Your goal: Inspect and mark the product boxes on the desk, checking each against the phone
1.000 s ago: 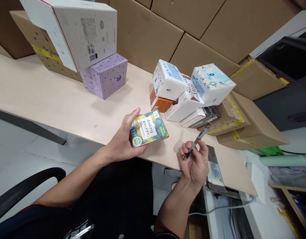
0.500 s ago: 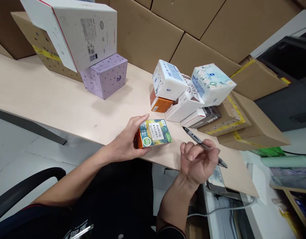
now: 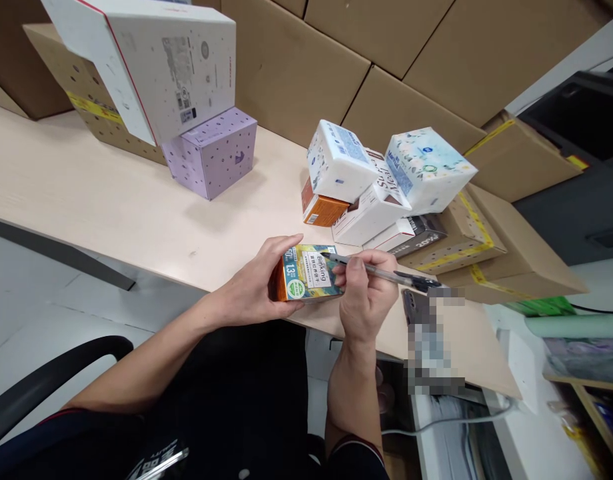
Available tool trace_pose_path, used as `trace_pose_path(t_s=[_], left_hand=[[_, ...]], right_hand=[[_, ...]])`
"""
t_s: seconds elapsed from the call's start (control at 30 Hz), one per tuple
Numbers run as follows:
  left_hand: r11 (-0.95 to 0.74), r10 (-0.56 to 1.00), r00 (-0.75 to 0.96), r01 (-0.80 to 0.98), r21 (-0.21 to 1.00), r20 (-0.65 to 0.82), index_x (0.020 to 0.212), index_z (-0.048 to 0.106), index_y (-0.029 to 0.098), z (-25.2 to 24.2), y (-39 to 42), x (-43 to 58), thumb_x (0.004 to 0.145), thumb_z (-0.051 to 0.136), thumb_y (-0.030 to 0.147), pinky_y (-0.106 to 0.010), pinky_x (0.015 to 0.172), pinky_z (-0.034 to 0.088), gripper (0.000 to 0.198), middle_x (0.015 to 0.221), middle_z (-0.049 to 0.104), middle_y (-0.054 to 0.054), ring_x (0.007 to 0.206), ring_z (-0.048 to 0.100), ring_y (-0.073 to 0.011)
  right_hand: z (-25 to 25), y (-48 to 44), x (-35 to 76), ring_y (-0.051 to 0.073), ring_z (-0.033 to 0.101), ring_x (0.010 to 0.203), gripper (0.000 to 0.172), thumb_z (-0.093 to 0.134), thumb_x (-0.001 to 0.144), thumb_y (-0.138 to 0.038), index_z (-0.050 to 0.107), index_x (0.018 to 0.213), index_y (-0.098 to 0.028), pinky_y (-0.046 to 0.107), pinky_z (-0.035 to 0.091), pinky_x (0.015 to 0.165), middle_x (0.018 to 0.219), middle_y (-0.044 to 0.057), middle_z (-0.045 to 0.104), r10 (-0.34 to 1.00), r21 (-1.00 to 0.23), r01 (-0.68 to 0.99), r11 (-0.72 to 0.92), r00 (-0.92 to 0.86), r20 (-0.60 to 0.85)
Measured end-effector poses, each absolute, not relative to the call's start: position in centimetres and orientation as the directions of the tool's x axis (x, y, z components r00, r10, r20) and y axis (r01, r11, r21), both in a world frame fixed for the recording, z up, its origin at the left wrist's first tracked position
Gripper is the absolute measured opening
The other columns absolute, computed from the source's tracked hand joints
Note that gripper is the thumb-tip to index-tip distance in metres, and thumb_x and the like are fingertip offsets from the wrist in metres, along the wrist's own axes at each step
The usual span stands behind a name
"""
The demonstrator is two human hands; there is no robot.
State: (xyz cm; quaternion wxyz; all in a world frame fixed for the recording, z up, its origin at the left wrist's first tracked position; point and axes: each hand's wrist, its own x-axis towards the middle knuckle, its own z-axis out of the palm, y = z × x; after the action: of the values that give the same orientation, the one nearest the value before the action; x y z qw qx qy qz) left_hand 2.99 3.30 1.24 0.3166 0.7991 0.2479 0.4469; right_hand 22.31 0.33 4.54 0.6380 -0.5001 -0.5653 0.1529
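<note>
My left hand (image 3: 254,287) grips a small colourful box (image 3: 306,272) printed "Binking", resting it on the near edge of the pale wooden desk (image 3: 111,200). My right hand (image 3: 362,297) is closed round a grey pen (image 3: 381,272), whose tip touches the box's top face. The pen's rear end points right, over a blurred flat item (image 3: 431,333) lying on the desk.
Behind the hands lies a heap of small boxes (image 3: 371,183), white, orange and dark. A purple box (image 3: 211,150) and a large white box (image 3: 151,60) stand at the back left. Brown cartons (image 3: 491,233) line the wall and the right side. A chair armrest (image 3: 46,380) is at lower left.
My right hand turned the pen round and brought its tip leftward onto the box. My left hand lowered and tilted the box onto the desk edge.
</note>
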Motion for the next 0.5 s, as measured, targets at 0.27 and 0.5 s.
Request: trace_pose_path(t_s=[0.27, 0.5], left_hand=[[-0.678, 0.679, 0.476, 0.115, 0.726, 0.558, 0.158, 0.028, 0.034, 1.42, 3.32, 2.98, 0.081, 0.082, 0.029, -0.055, 0.116, 0.049, 0.095, 0.147, 0.044, -0.013, 0.140, 0.048, -0.0350], [-0.677, 0.683, 0.471, 0.124, 0.725, 0.558, 0.158, 0.028, 0.033, 1.52, 3.26, 3.01, 0.082, 0.081, 0.030, -0.055, 0.115, 0.051, 0.092, 0.147, 0.045, -0.013, 0.139, 0.050, -0.0347]], right_hand=[[4.55, 0.53, 22.51, 0.013, 0.063, 0.068, 0.016, 0.055, 0.101, -0.035, 0.063, 0.092, -0.024, 0.029, 0.051, 0.067, 0.076, -0.004, 0.065, 0.795, -0.747, 0.523, 0.411, 0.196, 0.575], [5.35, 0.50, 22.18, 0.011, 0.060, 0.064, 0.013, 0.055, 0.098, -0.027, 0.062, 0.087, -0.024, 0.026, 0.049, 0.064, 0.071, -0.006, 0.062, 0.779, -0.691, 0.583, 0.428, 0.150, 0.609]])
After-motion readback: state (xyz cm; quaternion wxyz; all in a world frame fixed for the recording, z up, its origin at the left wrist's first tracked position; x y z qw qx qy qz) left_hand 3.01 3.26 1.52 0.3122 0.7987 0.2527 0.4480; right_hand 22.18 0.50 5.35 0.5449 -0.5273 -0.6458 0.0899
